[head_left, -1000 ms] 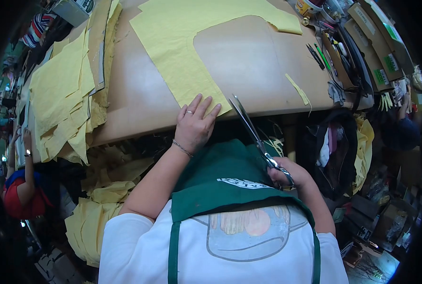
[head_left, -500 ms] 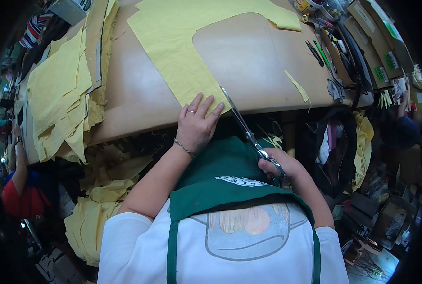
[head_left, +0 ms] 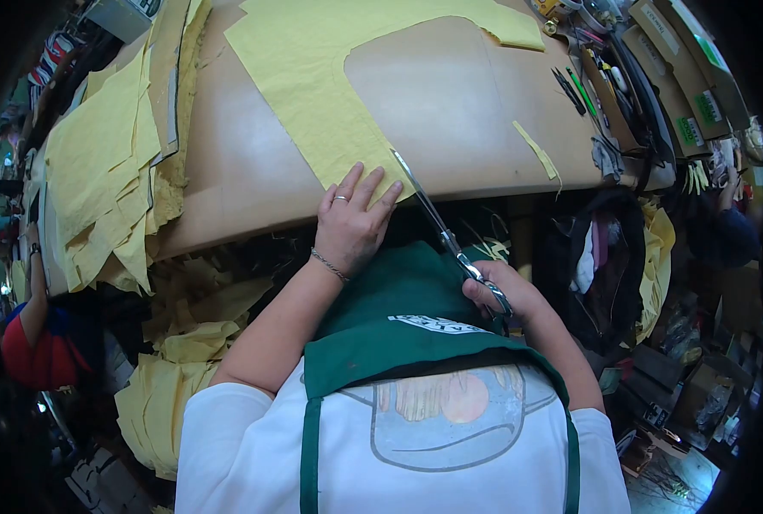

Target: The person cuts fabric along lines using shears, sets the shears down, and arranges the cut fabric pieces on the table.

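A large yellow sheet (head_left: 313, 94), felt-like and with a curved inner edge, lies on the table. My left hand (head_left: 351, 218) rests flat on its near end, fingers spread and a ring on one of them. In my right hand (head_left: 501, 289) is a pair of long metal scissors (head_left: 437, 218), its handles gripped by the fingers. The blades point away from me along the sheet's right edge, close together, with the tip beside the edge. Whether any material lies between the blades, I cannot tell.
Stacked yellow pieces (head_left: 98, 180) hang over the table's left side. A narrow yellow strip (head_left: 534, 147) lies to the right, near pens (head_left: 577, 90) and a cardboard box (head_left: 608, 103). Below are more yellow pieces (head_left: 163, 403) and a black bag (head_left: 600, 265). Another person (head_left: 43, 334) is at far left.
The whole view has shifted slightly. My hands, the scissors and the yellow sheet keep almost the same positions relative to one another.
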### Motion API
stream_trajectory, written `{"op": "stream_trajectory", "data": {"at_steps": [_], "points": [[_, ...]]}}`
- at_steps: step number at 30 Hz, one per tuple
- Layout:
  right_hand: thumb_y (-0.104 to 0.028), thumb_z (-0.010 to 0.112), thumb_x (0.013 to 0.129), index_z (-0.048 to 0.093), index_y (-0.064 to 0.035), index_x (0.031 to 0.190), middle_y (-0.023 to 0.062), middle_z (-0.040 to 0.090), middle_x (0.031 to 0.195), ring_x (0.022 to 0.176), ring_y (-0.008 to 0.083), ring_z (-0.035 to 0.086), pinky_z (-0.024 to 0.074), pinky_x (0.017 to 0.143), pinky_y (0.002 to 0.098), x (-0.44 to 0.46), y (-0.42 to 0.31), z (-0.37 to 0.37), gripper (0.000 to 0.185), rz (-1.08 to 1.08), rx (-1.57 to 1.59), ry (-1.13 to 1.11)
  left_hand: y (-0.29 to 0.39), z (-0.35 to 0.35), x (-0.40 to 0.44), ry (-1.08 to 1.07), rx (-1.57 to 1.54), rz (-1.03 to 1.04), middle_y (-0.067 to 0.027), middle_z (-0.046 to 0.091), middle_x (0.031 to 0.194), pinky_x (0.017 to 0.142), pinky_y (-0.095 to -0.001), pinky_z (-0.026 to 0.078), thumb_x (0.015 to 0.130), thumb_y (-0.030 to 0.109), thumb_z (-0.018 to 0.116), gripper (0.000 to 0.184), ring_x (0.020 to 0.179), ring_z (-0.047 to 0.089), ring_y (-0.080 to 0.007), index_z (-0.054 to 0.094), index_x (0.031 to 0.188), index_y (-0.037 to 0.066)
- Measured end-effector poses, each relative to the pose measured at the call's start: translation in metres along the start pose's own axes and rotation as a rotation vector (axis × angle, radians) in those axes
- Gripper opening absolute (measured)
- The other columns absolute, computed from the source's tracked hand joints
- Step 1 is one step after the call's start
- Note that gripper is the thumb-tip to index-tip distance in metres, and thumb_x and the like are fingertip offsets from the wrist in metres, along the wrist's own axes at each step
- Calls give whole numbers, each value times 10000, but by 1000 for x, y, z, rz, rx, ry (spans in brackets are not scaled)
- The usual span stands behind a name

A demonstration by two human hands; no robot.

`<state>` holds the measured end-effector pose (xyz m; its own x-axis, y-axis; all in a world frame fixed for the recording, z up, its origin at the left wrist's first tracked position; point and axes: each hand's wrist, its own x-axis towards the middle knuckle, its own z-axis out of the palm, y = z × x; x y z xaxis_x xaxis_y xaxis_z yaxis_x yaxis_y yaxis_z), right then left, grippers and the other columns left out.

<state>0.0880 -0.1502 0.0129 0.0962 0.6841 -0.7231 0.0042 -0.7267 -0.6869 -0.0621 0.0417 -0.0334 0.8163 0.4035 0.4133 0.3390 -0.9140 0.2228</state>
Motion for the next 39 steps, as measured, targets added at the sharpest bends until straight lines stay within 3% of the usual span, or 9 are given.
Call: {"op": "stream_trajectory", "data": {"at_steps": [19, 31, 37, 39], "points": [[-522, 664, 663, 491, -43, 632, 1, 453, 498, 420, 93, 472, 384, 393, 229, -7, 0, 2, 510, 105, -31, 76, 2, 0, 0, -7, 5, -18, -41, 522, 1128, 877, -385, 356, 749, 178, 604, 327, 1099, 453, -256, 584, 1072, 223], [-637, 582, 659, 498, -46, 728, 25, 488, 549, 478, 117, 516, 423, 452, 241, 9, -8, -8, 601, -3, -63, -42, 11, -11, -1, -33, -35, -1, -54, 523, 1127, 859, -390, 361, 746, 164, 607, 318, 1100, 453, -267, 587, 1061, 199], [-681, 555, 635, 466, -63, 705, 2, 462, 539, 455, 98, 488, 394, 415, 217, 12, -12, -7, 628, -10, -89, -32, 12, -8, -3, -36, -60, 7, -62, 522, 1137, 847, -399, 369, 745, 165, 611, 320, 1101, 456, -278, 585, 1064, 187], [-653, 572, 649, 492, -48, 727, 12, 475, 542, 463, 106, 500, 406, 429, 232, 13, -10, -7, 615, -8, -64, -29, 13, -8, -3, -40, -64, 6, -63, 522, 1137, 845, -400, 371, 746, 166, 611, 321, 1101, 456, -279, 584, 1064, 187]]}}
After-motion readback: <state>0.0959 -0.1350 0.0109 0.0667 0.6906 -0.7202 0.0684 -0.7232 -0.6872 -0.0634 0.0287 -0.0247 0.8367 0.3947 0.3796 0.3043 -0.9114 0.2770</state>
